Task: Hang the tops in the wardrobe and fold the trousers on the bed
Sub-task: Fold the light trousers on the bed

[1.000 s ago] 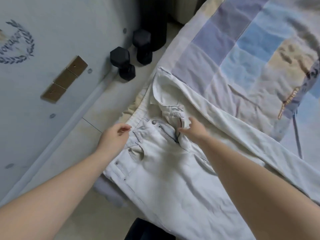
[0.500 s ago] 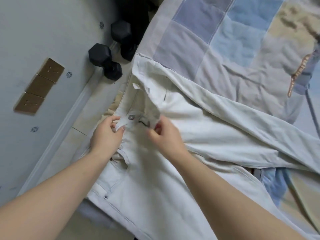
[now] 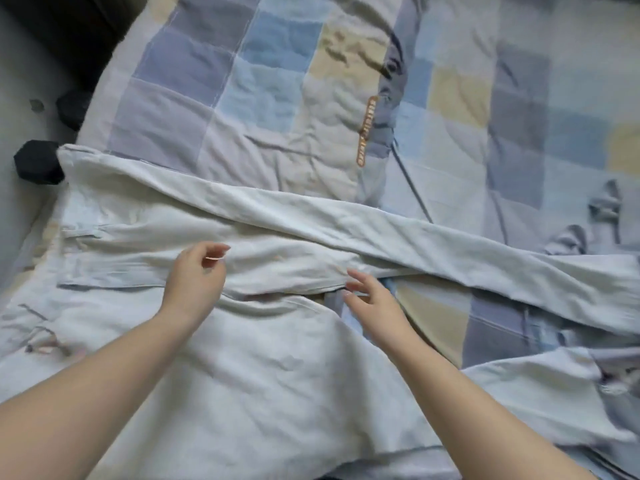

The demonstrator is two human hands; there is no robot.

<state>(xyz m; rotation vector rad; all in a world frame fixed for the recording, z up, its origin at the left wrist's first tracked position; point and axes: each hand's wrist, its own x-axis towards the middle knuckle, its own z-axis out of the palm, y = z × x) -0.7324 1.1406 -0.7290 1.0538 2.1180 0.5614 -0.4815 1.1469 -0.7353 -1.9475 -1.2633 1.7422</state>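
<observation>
Trousers (image 3: 277,375) lay flat on the bed (image 3: 277,81), legs spread apart, while the left hand (image 3: 195,275) and right hand (image 3: 370,299) hovered over them, fingers loose and holding nothing, likely ready to fold.

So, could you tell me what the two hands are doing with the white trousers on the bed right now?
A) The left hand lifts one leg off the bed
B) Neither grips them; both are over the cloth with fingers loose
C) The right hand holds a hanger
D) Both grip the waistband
B: the left hand and the right hand are over the white trousers with loose fingers, gripping nothing.
</observation>
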